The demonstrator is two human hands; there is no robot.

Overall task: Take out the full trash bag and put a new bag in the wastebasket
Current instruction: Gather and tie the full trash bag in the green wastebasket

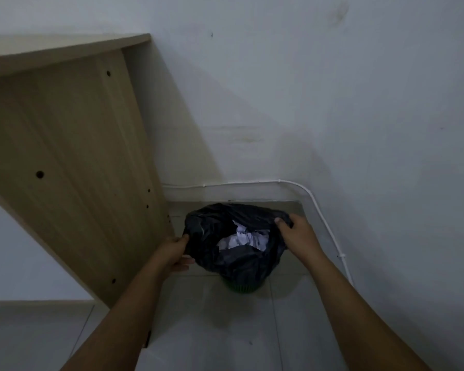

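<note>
A black trash bag sits in a green wastebasket on the floor in the room's corner; only the basket's lower edge shows under the bag. Crumpled white paper lies inside the bag's open mouth. My left hand grips the bag's left rim. My right hand pinches the bag's right rim. The bag's mouth is stretched between both hands.
A light wooden desk side panel stands close on the left of the basket. White walls meet behind it, with a white cable running along the wall and down the right side. Grey floor tiles lie in front.
</note>
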